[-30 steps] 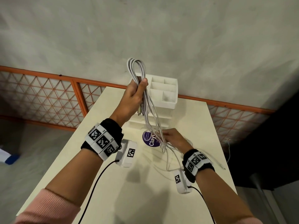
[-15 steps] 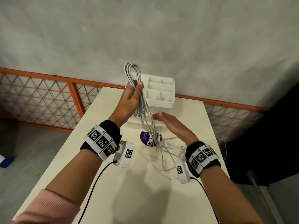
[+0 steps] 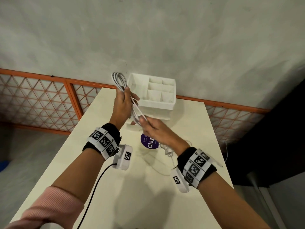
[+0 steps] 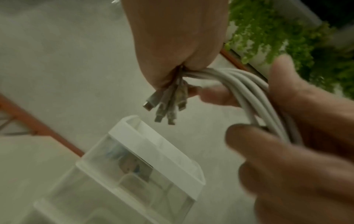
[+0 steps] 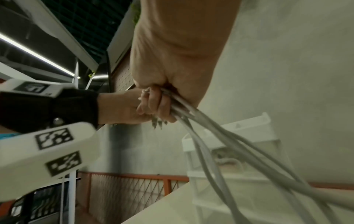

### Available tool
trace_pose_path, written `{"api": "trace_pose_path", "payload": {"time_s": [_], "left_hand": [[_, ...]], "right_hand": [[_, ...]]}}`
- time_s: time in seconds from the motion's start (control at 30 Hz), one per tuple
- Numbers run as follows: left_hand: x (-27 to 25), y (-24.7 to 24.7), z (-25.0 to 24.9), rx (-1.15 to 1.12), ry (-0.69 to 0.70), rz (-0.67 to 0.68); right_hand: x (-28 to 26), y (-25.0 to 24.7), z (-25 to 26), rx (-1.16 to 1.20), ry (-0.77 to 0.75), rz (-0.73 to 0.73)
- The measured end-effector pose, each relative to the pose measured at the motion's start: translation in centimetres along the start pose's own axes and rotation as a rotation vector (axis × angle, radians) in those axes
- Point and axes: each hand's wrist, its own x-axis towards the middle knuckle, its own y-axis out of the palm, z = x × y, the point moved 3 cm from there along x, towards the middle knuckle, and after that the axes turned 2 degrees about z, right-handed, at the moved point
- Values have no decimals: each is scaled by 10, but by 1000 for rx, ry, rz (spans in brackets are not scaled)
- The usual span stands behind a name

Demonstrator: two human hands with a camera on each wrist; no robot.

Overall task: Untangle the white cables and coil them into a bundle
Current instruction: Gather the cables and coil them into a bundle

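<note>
Head view: the left hand [image 3: 122,106] is raised above the far end of the table [image 3: 102,162], its fingers curled round a folded bunch of white cables [image 3: 119,80] whose looped top stands above the fist. The strands run down and to the right into the right hand [image 3: 153,129], which closes its fingers on them just in front of a white compartment organiser [image 3: 156,103]. Past the right hand the loose cable ends lie tangled on the table beside a round purple label [image 3: 149,142]. Both wrists wear black bands with printed markers. Left wrist view: the left hand [image 4: 176,37] clamps the cables [image 4: 245,84] in its fist, and several metal connector plugs [image 4: 164,106] stick out below it; the right hand [image 4: 298,136] pinches the same strands between thumb and fingers. The organiser [image 4: 153,159] sits below, blurred. Right wrist view: the right hand [image 5: 182,53] grips the cables [image 5: 220,136] in a closed fist, and they trail down toward the lower right; the left hand [image 5: 138,104] is wrapped round the bunch just beside it, plug tips [image 5: 157,123] showing under its fingers.
</note>
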Motion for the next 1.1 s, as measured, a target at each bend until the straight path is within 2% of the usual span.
{"api": "trace_pose_path", "payload": {"time_s": [0.1, 0.2, 0.3, 0.37, 0.43, 0.5, 0.57, 0.73, 0.9, 1.03, 1.1], "left_hand": [[3, -3, 3, -165, -51, 7], [3, -7, 8, -202, -52, 37], [2, -11, 12, -228, -61, 37], [5, -14, 12, -277, -75, 89], [5, -14, 12, -242, -89, 258], [-1, -10, 11, -116, -103, 449], [-9, -4, 9, -26, -115, 553], [-20, 16, 2, -87, -215, 641], [-25, 26, -8, 54, -204, 587], [-31, 33, -12, -73, -169, 701], [-31, 34, -11, -118, -192, 663]], "right_hand": [[-6, 11, -16, 35, 133, 177], [-11, -1, -27, 66, 189, 282], [-13, -17, -32, -50, 256, 378], [-16, -29, -39, -147, 304, 424], [-16, -41, -42, -204, 318, 397], [-14, -53, -32, -251, 306, 345], [-9, -65, -15, -286, 258, 283], [6, -75, 17, -476, 141, 153], [10, -71, 32, -571, 49, 21], [11, -70, 38, -647, -21, -66], [11, -70, 39, -662, -40, -113]]}}
